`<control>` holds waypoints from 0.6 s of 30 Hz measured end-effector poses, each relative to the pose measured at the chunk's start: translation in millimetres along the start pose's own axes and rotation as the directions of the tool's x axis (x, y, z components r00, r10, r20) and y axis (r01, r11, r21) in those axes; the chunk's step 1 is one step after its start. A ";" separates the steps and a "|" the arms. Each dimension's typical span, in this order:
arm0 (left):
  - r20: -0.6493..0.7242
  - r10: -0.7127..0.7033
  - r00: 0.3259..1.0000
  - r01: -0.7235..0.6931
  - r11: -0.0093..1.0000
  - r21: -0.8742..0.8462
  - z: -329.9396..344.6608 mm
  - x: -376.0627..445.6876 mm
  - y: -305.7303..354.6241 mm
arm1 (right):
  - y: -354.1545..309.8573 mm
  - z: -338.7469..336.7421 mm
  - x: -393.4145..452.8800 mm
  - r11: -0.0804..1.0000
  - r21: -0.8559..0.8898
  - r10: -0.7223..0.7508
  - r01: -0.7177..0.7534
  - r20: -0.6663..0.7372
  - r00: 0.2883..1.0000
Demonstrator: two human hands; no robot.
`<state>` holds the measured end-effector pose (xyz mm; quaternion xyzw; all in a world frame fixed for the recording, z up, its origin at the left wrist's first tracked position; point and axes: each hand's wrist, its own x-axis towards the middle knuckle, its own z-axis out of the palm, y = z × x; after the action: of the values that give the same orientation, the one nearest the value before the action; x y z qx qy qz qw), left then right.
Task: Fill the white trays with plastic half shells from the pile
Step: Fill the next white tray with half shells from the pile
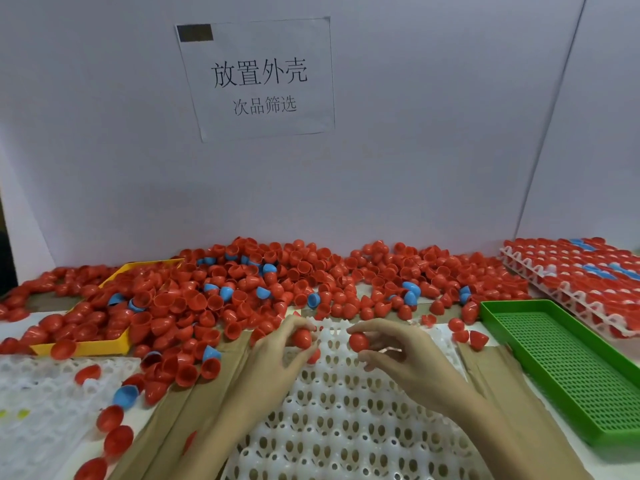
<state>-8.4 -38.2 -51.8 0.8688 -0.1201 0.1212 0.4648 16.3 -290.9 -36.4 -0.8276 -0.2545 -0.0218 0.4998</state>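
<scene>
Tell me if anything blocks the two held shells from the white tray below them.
Nothing visible does. The left hand and right hand each hold a red shell just above the tray, whose nearby cups look empty.

Head view, forward-down, close over table [485, 368]

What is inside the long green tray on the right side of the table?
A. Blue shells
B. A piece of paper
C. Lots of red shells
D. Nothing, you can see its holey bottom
D. The green tray shows only its bare perforated floor, while the red shells lie in the pile behind it and in the hands, one in the left hand and one in the right hand.
</scene>
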 end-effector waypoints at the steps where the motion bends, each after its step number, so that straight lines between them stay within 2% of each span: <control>1: 0.003 0.000 1.000 -0.001 0.999 0.053 2.2 -0.4 -0.1 | -0.1 0.1 0.0 1.000 0.005 0.007 -0.007 0.005 1.000; 4: -0.032 0.049 0.998 -0.041 0.976 0.214 7.8 -3.0 2.4 | -3.4 -3.0 0.1 0.999 0.020 0.027 -0.027 -0.008 1.000; 8: -0.093 0.092 0.991 -0.061 0.955 0.290 6.2 -5.4 7.5 | -6.5 -5.6 1.1 0.992 0.110 0.065 -0.066 0.015 0.998; 10: -0.102 0.172 0.980 -0.127 0.929 0.348 4.6 -6.4 10.0 | -8.9 -7.3 0.5 0.986 0.145 0.077 -0.083 0.046 0.996; 13: -0.044 0.298 0.953 -0.251 0.867 0.429 9.5 -5.5 12.2 | -17.6 -17.1 -1.9 0.977 0.192 0.075 -0.090 0.085 0.994; 18: 0.067 0.391 0.918 -0.386 0.843 0.374 19.3 -7.9 18.0 | -31.2 -23.2 -7.6 0.964 0.248 0.057 -0.099 0.170 0.984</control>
<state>-19.7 -63.2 -50.8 0.8990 -0.2649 0.2390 0.2540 1.0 -301.9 -1.6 -0.7647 -0.2618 0.0979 0.5806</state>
